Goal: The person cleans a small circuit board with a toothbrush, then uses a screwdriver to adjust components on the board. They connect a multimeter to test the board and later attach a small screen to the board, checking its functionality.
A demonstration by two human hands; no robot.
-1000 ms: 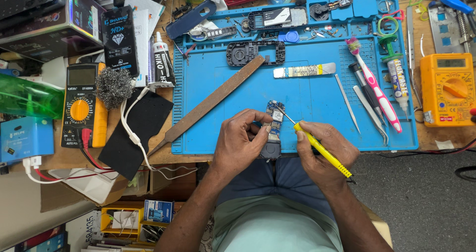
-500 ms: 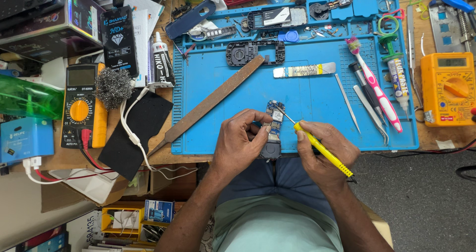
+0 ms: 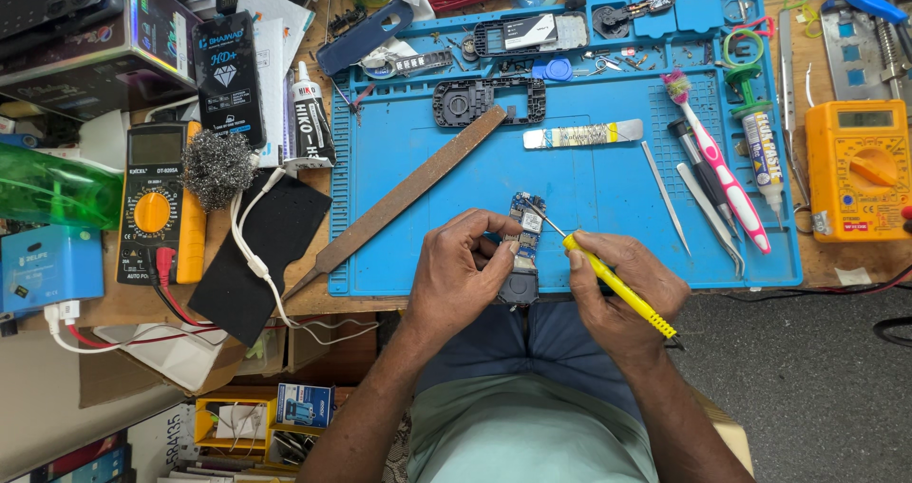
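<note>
My left hand [image 3: 463,274] grips a small blue phone circuit board [image 3: 523,222] at the front edge of the blue work mat [image 3: 589,174], fingers wrapped around its lower part. My right hand [image 3: 622,288] holds a yellow-handled screwdriver [image 3: 613,282] like a pen. Its thin metal tip touches the upper part of the board. Both hands rest over the mat's near edge, above my lap.
On the mat lie a long metal file [image 3: 404,198], a black phone frame [image 3: 489,100], a metal spudger [image 3: 581,134], tweezers [image 3: 665,198] and a pink toothbrush [image 3: 717,174]. An orange multimeter [image 3: 860,170] sits right; a yellow-black multimeter [image 3: 157,203], steel wool [image 3: 217,167] and black pad [image 3: 261,250] left.
</note>
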